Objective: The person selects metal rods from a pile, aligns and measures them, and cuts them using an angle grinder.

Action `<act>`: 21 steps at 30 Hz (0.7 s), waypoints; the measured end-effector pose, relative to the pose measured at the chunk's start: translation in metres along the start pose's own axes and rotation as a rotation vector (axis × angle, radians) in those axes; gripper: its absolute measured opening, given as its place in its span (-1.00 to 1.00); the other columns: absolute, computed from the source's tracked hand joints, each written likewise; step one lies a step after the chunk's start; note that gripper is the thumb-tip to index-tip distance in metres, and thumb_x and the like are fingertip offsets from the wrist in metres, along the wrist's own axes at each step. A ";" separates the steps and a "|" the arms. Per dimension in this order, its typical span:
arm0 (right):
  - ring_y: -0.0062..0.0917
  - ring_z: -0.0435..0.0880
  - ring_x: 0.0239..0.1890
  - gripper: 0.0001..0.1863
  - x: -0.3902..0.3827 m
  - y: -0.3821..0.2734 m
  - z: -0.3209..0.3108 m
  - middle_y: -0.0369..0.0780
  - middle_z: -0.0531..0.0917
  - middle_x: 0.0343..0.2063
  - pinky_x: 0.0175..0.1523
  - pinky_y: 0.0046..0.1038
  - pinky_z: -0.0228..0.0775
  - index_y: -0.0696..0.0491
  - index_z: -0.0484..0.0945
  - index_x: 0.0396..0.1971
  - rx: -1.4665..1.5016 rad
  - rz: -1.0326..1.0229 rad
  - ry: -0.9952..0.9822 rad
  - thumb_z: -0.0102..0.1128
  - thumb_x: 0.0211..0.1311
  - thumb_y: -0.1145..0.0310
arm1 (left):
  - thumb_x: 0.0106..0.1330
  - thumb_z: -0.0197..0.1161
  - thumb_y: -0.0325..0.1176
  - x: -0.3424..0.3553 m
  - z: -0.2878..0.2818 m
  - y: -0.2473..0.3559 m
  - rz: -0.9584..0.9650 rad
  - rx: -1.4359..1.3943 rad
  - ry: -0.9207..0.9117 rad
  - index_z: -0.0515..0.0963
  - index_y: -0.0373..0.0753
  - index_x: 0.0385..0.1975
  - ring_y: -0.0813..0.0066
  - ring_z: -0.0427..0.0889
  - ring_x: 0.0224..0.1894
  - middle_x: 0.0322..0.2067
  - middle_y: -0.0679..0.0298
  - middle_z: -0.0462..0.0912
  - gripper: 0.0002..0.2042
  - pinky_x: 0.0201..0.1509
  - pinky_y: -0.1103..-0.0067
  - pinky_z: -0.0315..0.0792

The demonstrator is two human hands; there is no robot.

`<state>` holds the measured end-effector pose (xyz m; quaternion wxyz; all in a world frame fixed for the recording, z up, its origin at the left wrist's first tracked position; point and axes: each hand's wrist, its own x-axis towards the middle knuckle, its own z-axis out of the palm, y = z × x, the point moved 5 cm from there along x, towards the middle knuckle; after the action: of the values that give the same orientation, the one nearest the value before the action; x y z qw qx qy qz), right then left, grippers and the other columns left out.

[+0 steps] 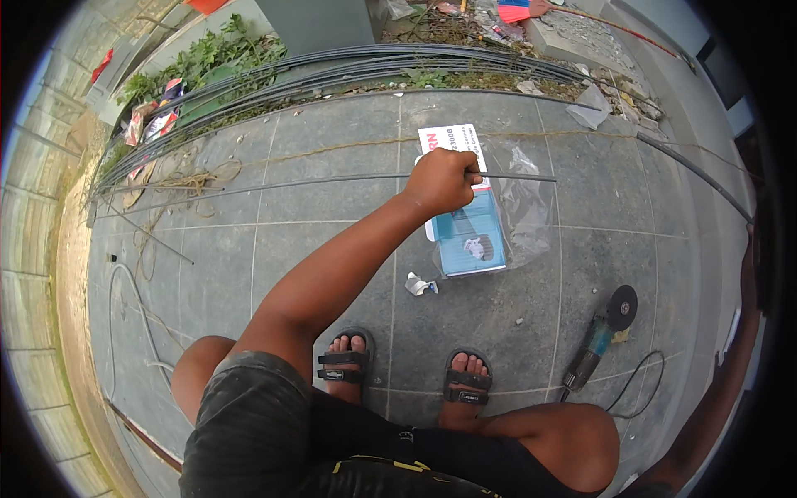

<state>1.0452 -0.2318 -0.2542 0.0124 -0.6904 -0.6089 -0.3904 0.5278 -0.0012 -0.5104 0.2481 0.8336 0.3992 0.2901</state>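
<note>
My left hand (444, 180) is closed in a fist around a thin grey steel rod (332, 178), held roughly level. The rod's short end sticks out to the right of my fist; its long part runs off to the left. Below the hand lies a blue and white cardboard box (471, 249) on a clear plastic bag (529, 207), partly covered by my fist. At the far right edge my right arm (722, 390) reaches forward. Its hand is lost in the dark rim, beside the end of a thicker dark rod (697, 174), so its fingers cannot be made out.
An angle grinder (599, 339) with its cord rests on the tiles right of my feet. A bundle of long steel rods (349, 62) crosses the far side, before weeds and rubble. Rope (195, 181) and a pale hose (112, 311) lie left; crumpled wrapping (420, 284) is near my sandals.
</note>
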 end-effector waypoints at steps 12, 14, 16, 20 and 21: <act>-0.21 0.53 -0.08 -0.78 -0.041 -0.225 0.025 -0.04 0.52 -0.24 0.12 -0.38 0.31 0.24 0.47 -0.07 0.777 0.061 -0.368 -0.11 0.49 0.45 | 0.32 0.26 -0.34 -0.043 -0.076 -0.083 0.026 0.355 -0.254 0.42 -0.26 0.04 0.05 0.52 0.10 0.04 0.10 0.50 -0.66 0.14 0.27 0.41; -0.18 0.54 -0.02 -0.73 -0.022 -0.266 0.014 -0.03 0.56 -0.15 0.17 -0.38 0.30 0.26 0.48 0.02 0.753 -0.112 -0.401 -0.13 0.49 0.48 | 0.37 0.20 -0.41 -0.101 -0.171 -0.130 -0.265 0.374 -0.186 0.40 -0.25 0.05 0.04 0.53 0.08 0.02 0.09 0.51 -0.71 0.13 0.28 0.43; -0.20 0.51 -0.18 -0.70 0.011 -0.353 -0.010 -0.06 0.47 -0.30 0.03 -0.35 0.36 0.21 0.51 0.01 0.861 -0.259 -0.398 -0.01 0.30 0.63 | 0.34 0.22 -0.42 -0.196 -0.277 -0.163 -0.526 0.546 -0.027 0.42 -0.26 0.05 0.09 0.57 0.00 -0.01 0.09 0.53 -0.70 0.09 0.33 0.45; -0.34 0.53 -0.30 -0.58 0.044 -0.509 -0.073 -0.15 0.43 -0.43 -0.23 -0.36 0.45 0.14 0.58 0.02 1.047 -0.690 -0.349 0.17 0.10 0.66 | 0.28 0.27 -0.36 -0.369 -0.419 -0.165 -0.995 0.686 0.530 0.56 -0.30 -0.05 0.10 0.65 -0.03 -0.11 0.08 0.69 -0.72 0.10 0.37 0.47; -0.37 0.55 -0.30 -0.60 0.039 -0.561 -0.099 -0.18 0.46 -0.44 -0.28 -0.35 0.46 0.13 0.60 0.00 1.099 -0.853 -0.280 0.20 0.10 0.62 | 0.31 0.27 -0.31 -0.428 -0.441 -0.145 -1.075 0.735 0.653 0.57 -0.30 -0.03 0.22 0.69 -0.11 -0.11 0.10 0.70 -0.71 0.03 0.40 0.51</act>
<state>0.5146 -0.1034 -0.4210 0.1267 -0.3290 -0.9310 0.0950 -0.0682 -0.1866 -0.4138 -0.0713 0.4226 0.8789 0.2093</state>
